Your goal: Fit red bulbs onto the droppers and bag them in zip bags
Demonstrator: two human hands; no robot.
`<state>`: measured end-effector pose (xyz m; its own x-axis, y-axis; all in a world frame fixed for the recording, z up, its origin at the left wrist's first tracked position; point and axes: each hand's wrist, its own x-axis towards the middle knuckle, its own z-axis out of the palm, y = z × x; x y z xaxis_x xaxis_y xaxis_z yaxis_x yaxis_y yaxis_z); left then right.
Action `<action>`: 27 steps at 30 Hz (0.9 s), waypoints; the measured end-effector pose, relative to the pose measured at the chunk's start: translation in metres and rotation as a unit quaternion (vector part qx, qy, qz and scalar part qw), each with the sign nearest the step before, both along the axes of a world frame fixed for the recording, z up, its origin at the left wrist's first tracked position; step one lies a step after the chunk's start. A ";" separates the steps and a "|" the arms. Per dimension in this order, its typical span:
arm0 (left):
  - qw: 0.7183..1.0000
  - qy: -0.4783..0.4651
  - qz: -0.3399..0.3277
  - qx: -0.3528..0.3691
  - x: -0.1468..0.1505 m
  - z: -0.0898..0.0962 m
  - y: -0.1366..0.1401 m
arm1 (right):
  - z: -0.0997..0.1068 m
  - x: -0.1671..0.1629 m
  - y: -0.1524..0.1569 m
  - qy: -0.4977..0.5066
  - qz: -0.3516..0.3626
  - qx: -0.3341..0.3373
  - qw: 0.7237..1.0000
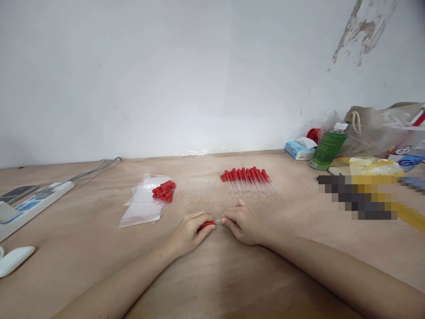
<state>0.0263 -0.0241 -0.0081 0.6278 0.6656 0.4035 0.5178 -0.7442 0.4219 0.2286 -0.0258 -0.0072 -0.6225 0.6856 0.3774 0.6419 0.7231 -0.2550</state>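
Note:
Close to the front of the table, my left hand (193, 230) is closed around a red rubber bulb (207, 224). My right hand (244, 224) pinches a thin clear dropper tube (218, 221), whose visible end meets the mouth of the bulb. How far the tube sits inside it cannot be made out. Beyond my hands lies a row of bare clear tubes (199, 189). Left of that row, a pile of loose red bulbs (163, 191) rests on clear plastic bags (139, 208). To the right lie several droppers with red bulbs on their tubes (247, 177).
At the left are a white power strip (40, 204), a phone (18, 194) and a white rounded object (16, 260). A green bottle (328, 148), a blue tissue pack (299, 149) and plastic bags (375, 133) stand at the back right. A pixelated patch hides something below them.

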 end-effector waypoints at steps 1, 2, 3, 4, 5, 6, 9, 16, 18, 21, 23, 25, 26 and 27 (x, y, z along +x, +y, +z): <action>1.000 -0.004 0.006 -0.004 0.000 0.001 0.001 | 0.001 -0.001 0.000 -0.002 -0.005 -0.009 1.000; 1.000 -0.009 0.011 -0.008 0.000 0.002 0.002 | 0.004 -0.001 0.000 -0.005 -0.011 -0.017 1.000; 1.000 -0.015 0.012 -0.010 0.000 0.003 0.004 | 0.007 -0.001 0.000 -0.009 -0.014 -0.022 1.000; 1.000 -0.022 0.014 -0.010 -0.001 0.004 0.005 | 0.010 -0.001 -0.001 -0.014 -0.015 -0.027 0.999; 0.999 -0.030 0.020 -0.009 -0.002 0.004 0.006 | 0.014 0.000 -0.003 -0.020 -0.015 -0.034 0.999; 0.999 -0.036 0.030 -0.010 -0.004 0.004 0.008 | 0.019 0.002 -0.003 -0.024 -0.018 -0.045 0.999; 0.995 -0.048 0.086 -0.026 -0.009 0.001 0.012 | 0.032 0.013 0.002 -0.014 -0.062 -0.113 0.992; 0.996 -0.004 0.079 -0.043 -0.010 -0.003 0.016 | 0.039 0.033 0.064 0.102 -0.319 -0.148 0.930; 0.997 0.000 0.072 -0.038 -0.010 -0.001 0.015 | 0.033 0.027 0.079 0.085 -0.373 -0.131 0.915; 0.998 -0.008 0.059 -0.033 -0.009 0.000 0.014 | 0.023 0.016 0.091 0.063 -0.425 -0.114 0.896; 0.998 -0.010 0.052 -0.032 -0.009 0.001 0.014 | 0.018 0.012 0.095 0.058 -0.445 -0.106 0.887; 0.998 -0.011 0.049 -0.029 -0.008 0.001 0.014 | 0.014 0.011 0.095 0.053 -0.458 -0.100 0.882; 0.998 -0.011 0.047 -0.028 -0.009 0.001 0.014 | 0.014 0.011 0.095 0.051 -0.463 -0.097 0.880; 0.999 -0.010 0.046 -0.028 -0.009 0.002 0.015 | 0.014 0.011 0.093 0.048 -0.464 -0.092 0.880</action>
